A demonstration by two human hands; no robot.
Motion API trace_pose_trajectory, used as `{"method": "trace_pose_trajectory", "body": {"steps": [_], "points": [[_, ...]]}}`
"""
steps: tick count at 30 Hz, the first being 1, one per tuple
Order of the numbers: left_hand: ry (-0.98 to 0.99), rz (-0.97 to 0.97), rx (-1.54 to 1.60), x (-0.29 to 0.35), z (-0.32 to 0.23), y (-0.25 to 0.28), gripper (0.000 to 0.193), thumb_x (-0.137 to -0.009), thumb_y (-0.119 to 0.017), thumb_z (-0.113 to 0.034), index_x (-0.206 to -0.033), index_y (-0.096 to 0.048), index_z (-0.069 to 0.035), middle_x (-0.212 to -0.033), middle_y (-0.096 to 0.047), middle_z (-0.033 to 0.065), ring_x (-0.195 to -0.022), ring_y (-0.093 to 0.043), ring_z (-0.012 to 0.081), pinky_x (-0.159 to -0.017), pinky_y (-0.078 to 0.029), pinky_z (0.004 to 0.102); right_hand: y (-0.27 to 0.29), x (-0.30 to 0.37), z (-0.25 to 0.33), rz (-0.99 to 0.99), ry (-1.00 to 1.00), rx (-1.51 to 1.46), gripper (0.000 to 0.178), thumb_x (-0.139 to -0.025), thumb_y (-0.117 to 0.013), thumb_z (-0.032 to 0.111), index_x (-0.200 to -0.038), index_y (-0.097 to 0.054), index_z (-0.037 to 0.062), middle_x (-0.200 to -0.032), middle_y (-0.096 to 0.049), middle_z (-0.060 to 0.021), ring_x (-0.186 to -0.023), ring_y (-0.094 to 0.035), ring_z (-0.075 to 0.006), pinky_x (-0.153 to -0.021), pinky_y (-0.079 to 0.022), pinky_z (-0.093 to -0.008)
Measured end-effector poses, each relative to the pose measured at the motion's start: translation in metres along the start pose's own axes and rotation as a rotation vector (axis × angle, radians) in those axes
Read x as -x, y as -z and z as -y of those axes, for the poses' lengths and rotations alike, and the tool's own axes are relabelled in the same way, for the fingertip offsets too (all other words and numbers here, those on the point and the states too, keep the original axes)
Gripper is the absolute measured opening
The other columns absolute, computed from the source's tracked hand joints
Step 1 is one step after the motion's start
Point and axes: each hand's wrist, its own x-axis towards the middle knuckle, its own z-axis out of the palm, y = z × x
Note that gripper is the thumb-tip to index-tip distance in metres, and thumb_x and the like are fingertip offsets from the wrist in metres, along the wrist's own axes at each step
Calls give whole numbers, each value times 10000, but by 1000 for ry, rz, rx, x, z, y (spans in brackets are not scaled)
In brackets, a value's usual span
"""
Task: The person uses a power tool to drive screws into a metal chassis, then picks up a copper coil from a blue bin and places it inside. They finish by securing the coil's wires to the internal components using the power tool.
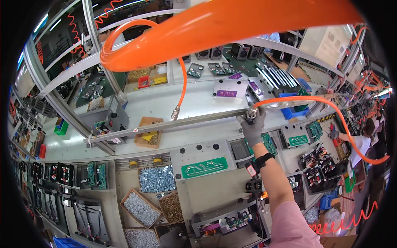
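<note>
My right hand [253,129], in a grey glove, reaches forward to the metal rail [198,122]. Its fingers close round the metal coupling [251,111] at the end of an orange air hose [297,99]. At the lower edge a dark grey shape [173,237], seemingly my gloved left hand, lies by the screw boxes; its fingers cannot be made out. Below the rail, a grey metal panel with a green circuit board [204,167] lies left of my right forearm. Nearer to me sits an open metal chassis [225,223] with a board and wires inside.
A second hose coupling [175,113] hangs left of my hand. Cardboard boxes of bluish fasteners [157,178], silver screws [141,208] and brass-coloured screws [171,207] stand left. Dark chassis parts [89,219] fill the far left. Another person [364,142] works at right. A thick orange hose [231,29] crosses above.
</note>
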Motion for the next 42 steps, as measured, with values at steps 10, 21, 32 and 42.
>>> {"method": "trace_pose_trajectory", "body": {"steps": [10,21,32,42], "points": [[6,164,-91,-4,-24,18,567,-779,-618,-489,-1251,-521,-189,-1018,-672,170,-967,-638,362,-845,-496,449,31,8,18,312,-63,369,779,-646,-794,235,-1342,-444,208,-1383,-395,-99,-1276,-360,-335,-1045,-287,-464],[-107,257,-188,7,-2,-27,507,-779,-646,-434,-1180,-565,-135,-1060,-669,132,-1003,-632,328,-863,-486,410,188,74,121,473,-68,91,482,-756,-713,243,-1195,-561,115,-1131,-560,-151,-1034,-557,-343,-877,-467,-414],[16,482,-536,10,11,-78,512,-797,-630,-484,-1143,-635,-106,-1139,-639,168,-1081,-598,325,-908,-464,412,456,306,116,287,-918,79,268,-824,-662,84,-1083,-634,19,-999,-656,-104,-947,-629,-217,-824,-495,-313],[435,281,-418,17,-8,-123,548,-780,-653,-495,-1112,-653,-59,-1139,-635,202,-1088,-601,336,-908,-474,418,438,365,-62,380,-955,188,585,-752,-744,221,-1236,-475,33,-1068,-584,-159,-950,-590,-285,-807,-484,-378]]}}
